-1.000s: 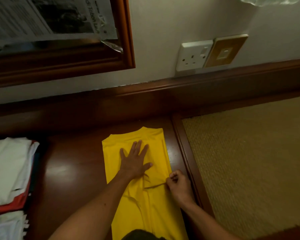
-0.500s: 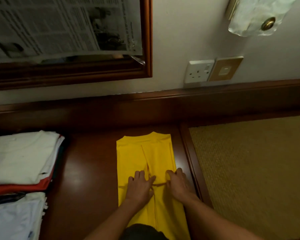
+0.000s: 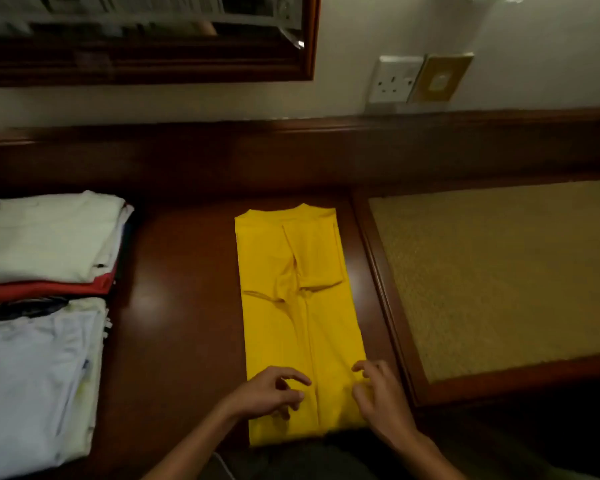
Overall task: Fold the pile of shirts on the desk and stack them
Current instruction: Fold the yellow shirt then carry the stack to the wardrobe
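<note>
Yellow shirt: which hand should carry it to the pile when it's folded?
Probably the left hand: it hovers over the yellow shirt on the side nearer the folded shirt stacks; the right hand sits farther away.

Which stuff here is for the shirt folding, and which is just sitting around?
For the folding:
yellow shirt
left hand
right hand
stack of shirts
white shirt
desk

Just sitting around:
wall socket
woven mat
framed mirror
</note>
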Tool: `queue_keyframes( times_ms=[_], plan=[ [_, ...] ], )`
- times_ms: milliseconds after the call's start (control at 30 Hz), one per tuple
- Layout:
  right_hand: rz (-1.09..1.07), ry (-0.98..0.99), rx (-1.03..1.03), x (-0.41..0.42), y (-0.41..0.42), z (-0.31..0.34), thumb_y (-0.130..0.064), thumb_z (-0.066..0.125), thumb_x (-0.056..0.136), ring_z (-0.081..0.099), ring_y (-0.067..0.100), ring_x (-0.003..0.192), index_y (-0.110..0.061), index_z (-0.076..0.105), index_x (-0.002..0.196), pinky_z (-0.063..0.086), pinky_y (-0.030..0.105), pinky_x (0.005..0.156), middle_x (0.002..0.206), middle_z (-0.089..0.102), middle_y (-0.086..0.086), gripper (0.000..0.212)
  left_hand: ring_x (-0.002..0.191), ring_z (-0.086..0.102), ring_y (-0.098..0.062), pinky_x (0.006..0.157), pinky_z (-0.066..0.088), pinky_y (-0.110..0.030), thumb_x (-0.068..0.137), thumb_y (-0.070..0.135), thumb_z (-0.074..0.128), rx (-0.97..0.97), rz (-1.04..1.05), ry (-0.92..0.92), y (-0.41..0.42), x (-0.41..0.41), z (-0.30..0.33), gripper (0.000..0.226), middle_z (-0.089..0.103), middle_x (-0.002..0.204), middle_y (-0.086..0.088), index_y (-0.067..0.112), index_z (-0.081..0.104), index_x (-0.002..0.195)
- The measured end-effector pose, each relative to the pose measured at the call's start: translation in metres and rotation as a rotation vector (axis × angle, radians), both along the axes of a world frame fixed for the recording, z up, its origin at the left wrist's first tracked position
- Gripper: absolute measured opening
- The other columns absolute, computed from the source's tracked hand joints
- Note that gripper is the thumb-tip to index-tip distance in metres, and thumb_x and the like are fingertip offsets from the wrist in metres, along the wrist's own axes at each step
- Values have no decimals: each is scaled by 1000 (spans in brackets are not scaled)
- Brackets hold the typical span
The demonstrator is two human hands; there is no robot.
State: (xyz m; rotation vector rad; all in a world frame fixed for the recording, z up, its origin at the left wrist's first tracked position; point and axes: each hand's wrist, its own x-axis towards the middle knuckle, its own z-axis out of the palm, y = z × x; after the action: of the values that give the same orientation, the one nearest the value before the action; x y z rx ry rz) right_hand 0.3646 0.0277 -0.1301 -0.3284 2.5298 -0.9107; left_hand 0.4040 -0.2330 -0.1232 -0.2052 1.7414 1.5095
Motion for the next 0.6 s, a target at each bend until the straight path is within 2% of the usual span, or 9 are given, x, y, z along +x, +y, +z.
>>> queue_keyframes(
  times_ms=[67,200,233,300,367,400,433,500,600],
  plan=[
    [34,-79,17,35,21,-3,-32,55,86,54,3,87,-42,56,101,49,28,78,98,51,-11,18,64,58,-4,60,44,-21,93,29,64,73,-78,-99,4,35,-12,26,67,84,4,27,61,119],
    [171,-242,104,77,56,-18,-21,64,88,50,-3,92,-52,48,95,37,6,77,99,51,-15,35,74,60,8,70,47,-15,96,21,60,-19,-159,-175,13,109,-46,27,63,98,11,24,62,122],
    [202,-293,127,81,61,-23,-21,64,88,50,-2,97,-53,49,97,35,5,80,104,50,-14,36,88,60,9,80,49,-17,94,20,62,-90,-148,-148,15,125,-57,27,63,107,10,32,63,118],
    [262,-369,182,80,70,-37,-22,64,89,47,4,109,-51,53,106,32,11,89,114,45,-8,36,109,59,-6,96,47,-30,87,26,65,-234,-84,-78,19,147,-76,42,61,125,4,59,57,111],
    [337,-410,281,69,72,-53,-22,62,91,44,11,117,-37,57,121,33,18,93,119,41,-1,35,120,50,-22,100,41,-33,85,35,67,-402,-143,22,19,158,-90,71,54,133,-1,87,26,111],
    [386,-413,348,61,72,-62,-24,62,92,46,17,120,-33,55,129,35,20,94,121,45,5,39,127,43,-26,104,36,-34,85,38,67,-459,-167,45,19,159,-95,80,50,138,-3,89,12,111],
    [444,-410,414,53,70,-73,-26,62,92,48,23,123,-30,52,135,36,23,95,125,50,10,44,134,37,-29,109,33,-36,84,38,68,-475,-170,58,18,156,-98,82,45,145,-5,84,8,117],
    [541,-406,495,41,66,-94,-29,61,94,46,28,130,-23,43,144,37,27,99,141,49,13,54,140,32,-32,112,31,-36,83,35,71,-568,-173,128,18,151,-119,75,40,151,-8,62,26,135],
    [598,-396,494,36,63,-128,-28,58,96,38,30,136,-22,29,151,31,28,105,153,35,15,62,120,56,-32,105,41,-39,84,36,61,-553,-70,244,30,147,-154,53,60,129,-13,20,52,134]
  ],
)
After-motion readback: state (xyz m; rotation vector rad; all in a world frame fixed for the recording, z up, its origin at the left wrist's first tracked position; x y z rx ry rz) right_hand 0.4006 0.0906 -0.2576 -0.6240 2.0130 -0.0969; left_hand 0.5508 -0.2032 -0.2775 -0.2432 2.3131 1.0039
